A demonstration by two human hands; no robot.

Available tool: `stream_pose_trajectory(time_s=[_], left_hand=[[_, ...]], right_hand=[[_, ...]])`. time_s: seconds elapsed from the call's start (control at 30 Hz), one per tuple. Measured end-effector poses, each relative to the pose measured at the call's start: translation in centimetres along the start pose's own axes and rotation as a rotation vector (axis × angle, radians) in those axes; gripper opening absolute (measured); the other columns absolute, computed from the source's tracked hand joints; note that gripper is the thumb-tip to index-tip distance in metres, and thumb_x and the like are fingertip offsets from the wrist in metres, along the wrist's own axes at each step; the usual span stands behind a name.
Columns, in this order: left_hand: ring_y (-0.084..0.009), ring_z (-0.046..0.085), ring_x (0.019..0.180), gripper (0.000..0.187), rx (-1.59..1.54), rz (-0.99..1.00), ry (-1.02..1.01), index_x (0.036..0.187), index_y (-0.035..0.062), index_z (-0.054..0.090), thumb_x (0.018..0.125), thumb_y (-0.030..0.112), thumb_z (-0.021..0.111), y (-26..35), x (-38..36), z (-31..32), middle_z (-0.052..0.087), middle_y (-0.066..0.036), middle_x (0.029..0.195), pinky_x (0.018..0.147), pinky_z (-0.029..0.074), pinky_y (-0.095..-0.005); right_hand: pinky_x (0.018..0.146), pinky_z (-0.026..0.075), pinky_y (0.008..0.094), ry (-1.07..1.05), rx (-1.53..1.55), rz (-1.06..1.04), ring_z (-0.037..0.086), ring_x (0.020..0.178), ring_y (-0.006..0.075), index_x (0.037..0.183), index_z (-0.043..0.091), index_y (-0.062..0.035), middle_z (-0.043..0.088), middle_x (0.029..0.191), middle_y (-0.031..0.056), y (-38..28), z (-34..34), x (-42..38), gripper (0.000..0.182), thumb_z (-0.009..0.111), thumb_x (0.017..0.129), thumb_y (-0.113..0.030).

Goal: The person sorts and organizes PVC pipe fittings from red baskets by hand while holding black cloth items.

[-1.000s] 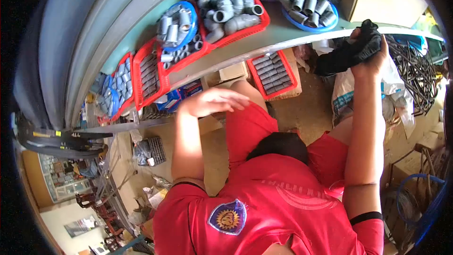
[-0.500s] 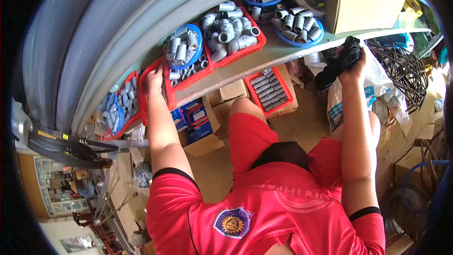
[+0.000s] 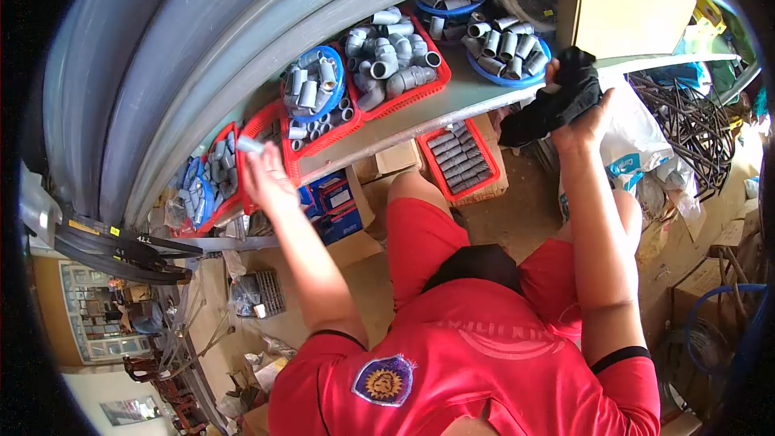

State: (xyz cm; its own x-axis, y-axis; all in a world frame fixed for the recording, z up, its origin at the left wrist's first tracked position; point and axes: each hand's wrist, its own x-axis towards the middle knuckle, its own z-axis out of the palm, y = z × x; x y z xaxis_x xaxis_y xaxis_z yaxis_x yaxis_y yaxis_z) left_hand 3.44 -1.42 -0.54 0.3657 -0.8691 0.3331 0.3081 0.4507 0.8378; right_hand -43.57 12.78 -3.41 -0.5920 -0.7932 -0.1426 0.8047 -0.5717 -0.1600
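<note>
My left hand point(image 3: 265, 176) holds a small grey pipe fitting point(image 3: 250, 144) just above the edge of a red basket point(image 3: 260, 124) at the left of the shelf. My right hand point(image 3: 580, 117) grips a crumpled black cloth point(image 3: 557, 98) against the front edge of the grey shelf point(image 3: 452, 101), below a blue bowl of grey fittings point(image 3: 504, 44). I wear a red shirt and red shorts.
Red baskets point(image 3: 440, 77) and a blue bowl point(image 3: 316, 81) full of grey pipe fittings line the shelf. A cardboard box point(image 3: 622, 12) stands at its right end. Below are another red basket point(image 3: 460, 153), boxes, a white sack point(image 3: 638, 145) and dark rods point(image 3: 694, 121).
My left hand went from my knee up to the left red basket and has lifted out with a grey fitting. My right hand slid the black cloth leftward along the shelf edge.
</note>
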Motion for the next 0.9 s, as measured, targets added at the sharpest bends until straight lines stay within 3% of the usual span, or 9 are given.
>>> stream_pose_trajectory(time_s=[0.03,0.07,0.13,0.23,0.27,0.37,0.5,0.63,0.9], left_hand=[[-0.0277,0.065,0.099,0.031,-0.070,-0.030,-0.095,0.116,-0.0027,0.058,0.097,0.022,0.061,-0.2,-2.9,2.1,0.064,-0.016,0.110,0.097,0.052,-0.0446],[-0.0280,0.064,0.102,0.032,-0.141,-0.060,-0.185,0.114,-0.0022,0.059,0.097,0.024,0.061,-0.4,-6.0,4.2,0.064,-0.017,0.112,0.098,0.051,-0.0464],[-0.0266,0.064,0.104,0.031,-0.197,-0.219,-0.376,0.113,-0.0015,0.060,0.097,0.025,0.060,-0.9,-12.1,10.1,0.065,-0.016,0.111,0.097,0.051,-0.0435],[-0.0157,0.064,0.095,0.024,0.016,-0.251,-0.572,0.116,-0.0020,0.060,0.094,0.008,0.061,-2.0,-19.7,17.1,0.066,-0.009,0.102,0.086,0.051,-0.0300],[-0.0151,0.064,0.093,0.023,0.139,-0.236,-0.621,0.115,-0.0024,0.061,0.093,0.004,0.062,-1.9,-21.7,19.4,0.066,-0.009,0.102,0.083,0.051,-0.0294],[-0.0286,0.067,0.092,0.025,0.264,-0.006,-0.721,0.108,-0.0009,0.064,0.083,-0.002,0.062,-2.5,-22.4,22.5,0.066,-0.017,0.099,0.080,0.052,-0.0352],[-0.0383,0.065,0.089,0.022,0.338,0.002,-0.886,0.099,-0.0051,0.063,0.078,-0.004,0.061,-3.1,-24.1,25.5,0.066,-0.023,0.095,0.078,0.050,-0.0410],[-0.0244,0.068,0.086,0.021,0.243,-0.014,-1.003,0.107,-0.0068,0.061,0.087,-0.003,0.059,-3.4,-26.5,27.4,0.069,-0.018,0.093,0.078,0.053,-0.0337],[-0.0123,0.065,0.086,0.022,0.113,-0.244,-1.153,0.108,-0.0058,0.061,0.090,0.006,0.066,-3.3,-28.3,28.0,0.068,-0.009,0.095,0.075,0.053,-0.0281]], right_hand=[[0.110,0.038,0.0517,-0.620,0.178,0.221,0.046,0.127,0.0405,0.146,0.037,-0.0021,0.044,0.142,0.0261,0.3,-2.8,1.0,0.087,0.025,0.094,-0.071],[0.111,0.037,0.0512,-0.231,-0.151,0.087,0.045,0.128,0.0402,0.147,0.036,-0.0036,0.045,0.142,0.0255,1.5,1.2,-2.1,0.085,0.028,0.094,-0.070],[0.111,0.036,0.0502,-0.736,0.182,0.532,0.045,0.129,0.0396,0.147,0.036,-0.0045,0.044,0.144,0.0234,2.5,0.4,-2.2,0.084,0.031,0.094,-0.069],[0.101,0.044,0.0410,-0.356,-0.242,0.385,0.055,0.118,0.0330,0.144,0.040,-0.0060,0.052,0.136,0.0181,5.4,3.7,-6.7,0.088,0.036,0.090,-0.075],[0.101,0.043,0.0371,-0.502,-0.340,0.331,0.055,0.114,0.0269,0.142,0.042,-0.0059,0.056,0.128,0.0132,6.0,1.9,-6.7,0.078,0.056,0.090,-0.063],[0.098,0.041,0.0324,-0.550,-0.804,-0.085,0.053,0.109,0.0180,0.134,0.048,-0.0049,0.056,0.118,0.0083,4.0,2.7,-6.8,0.069,0.080,0.076,-0.022],[0.070,0.046,0.0229,-0.353,-1.141,-0.346,0.056,0.079,0.0079,0.109,0.060,0.0004,0.062,0.090,0.0012,-0.6,2.6,-5.9,0.031,0.071,0.089,-0.020],[0.066,0.051,0.0276,0.136,-0.811,-0.427,0.061,0.073,0.0124,0.107,0.062,0.0003,0.066,0.087,0.0056,-2.6,1.0,-4.3,0.041,0.064,0.095,-0.039],[0.064,0.054,0.0320,-0.024,-0.567,-0.174,0.063,0.072,0.0200,0.104,0.061,-0.0042,0.064,0.087,0.0088,-6.0,1.0,-4.5,0.050,0.060,0.092,-0.053]])
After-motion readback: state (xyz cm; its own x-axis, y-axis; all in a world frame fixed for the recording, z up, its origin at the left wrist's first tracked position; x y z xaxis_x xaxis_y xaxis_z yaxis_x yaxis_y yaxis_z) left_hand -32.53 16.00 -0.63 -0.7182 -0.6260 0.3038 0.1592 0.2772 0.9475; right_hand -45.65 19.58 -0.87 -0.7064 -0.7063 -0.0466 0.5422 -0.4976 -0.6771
